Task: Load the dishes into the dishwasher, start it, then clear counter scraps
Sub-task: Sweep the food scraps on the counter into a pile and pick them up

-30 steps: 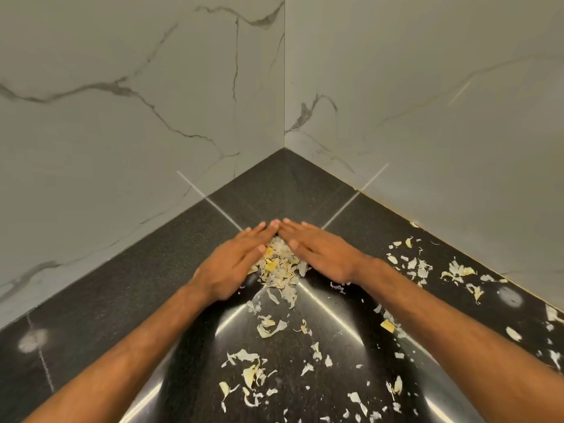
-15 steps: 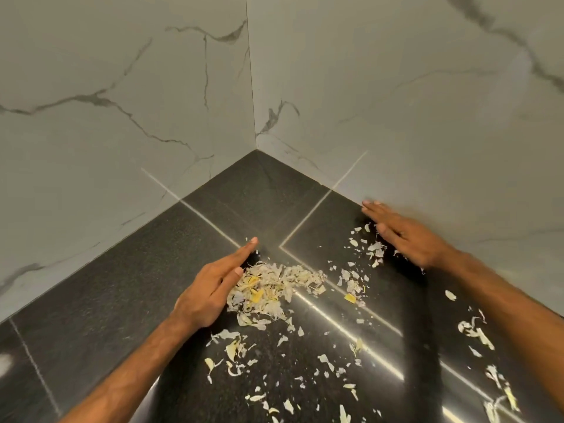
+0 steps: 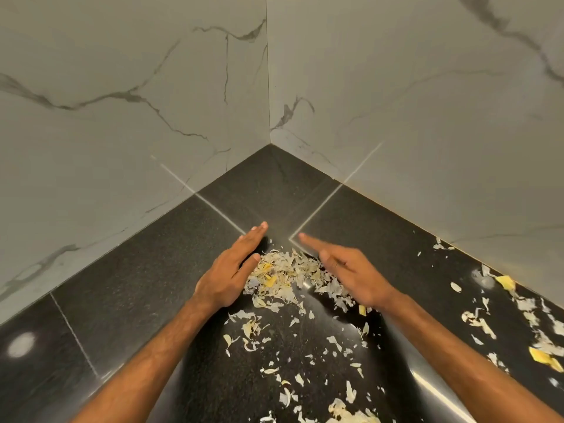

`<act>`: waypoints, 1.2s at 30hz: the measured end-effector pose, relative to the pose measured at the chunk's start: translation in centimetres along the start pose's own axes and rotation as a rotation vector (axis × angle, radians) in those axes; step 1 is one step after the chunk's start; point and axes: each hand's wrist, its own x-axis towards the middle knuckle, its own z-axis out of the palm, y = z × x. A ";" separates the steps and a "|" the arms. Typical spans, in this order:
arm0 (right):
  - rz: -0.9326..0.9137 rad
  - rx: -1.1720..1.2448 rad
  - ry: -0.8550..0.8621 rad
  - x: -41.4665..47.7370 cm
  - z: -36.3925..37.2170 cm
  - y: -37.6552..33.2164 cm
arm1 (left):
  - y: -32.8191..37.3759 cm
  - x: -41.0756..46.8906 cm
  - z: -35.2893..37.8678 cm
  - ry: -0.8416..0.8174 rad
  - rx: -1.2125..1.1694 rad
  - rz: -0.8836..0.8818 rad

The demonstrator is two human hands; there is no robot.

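A heap of pale and yellow vegetable scraps (image 3: 285, 274) lies on the black counter (image 3: 146, 288) near the corner. My left hand (image 3: 232, 270) stands on its edge with straight fingers against the heap's left side. My right hand (image 3: 348, 271) stands the same way against the heap's right side, fingers straight and pointing toward the corner. The two hands bracket the heap and their fingertips are a short gap apart. Neither hand holds anything.
Loose scraps (image 3: 293, 355) are scattered on the counter toward me and more scraps (image 3: 518, 315) lie along the right wall. Marble-look walls (image 3: 122, 102) meet in a corner just behind the hands. Pale grout lines cross the counter.
My right hand has swept left from the right wall to the heap, bringing scraps with it. My left hand has stayed at the heap's left side. The heap is larger now.
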 end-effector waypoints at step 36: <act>0.183 -0.431 0.042 -11.5 -7.7 6.9 | 6.8 -4.0 5.2 -0.084 -0.094 -0.044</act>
